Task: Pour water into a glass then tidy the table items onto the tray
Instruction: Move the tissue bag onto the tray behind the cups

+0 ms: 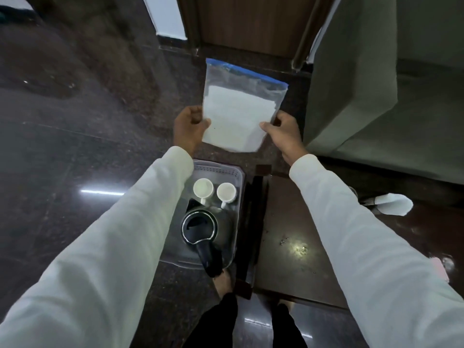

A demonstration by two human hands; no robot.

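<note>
I hold a clear zip bag (238,109) with a blue seal strip and white contents up in front of me. My left hand (189,126) grips its lower left edge and my right hand (282,133) grips its lower right edge. Below the bag, on the dark floor, lies a grey plastic tray (238,173). Two white cups (203,188) (226,192) stand side by side at its far end. A black kettle (199,227) with its handle toward me fills the near end of the tray.
A dark wooden table (313,229) stands right of the tray, with a white crumpled paper (394,203) and a pink item (440,267) near its right side. A grey cabinet (364,84) rises at the right. My feet (223,282) are just below the tray.
</note>
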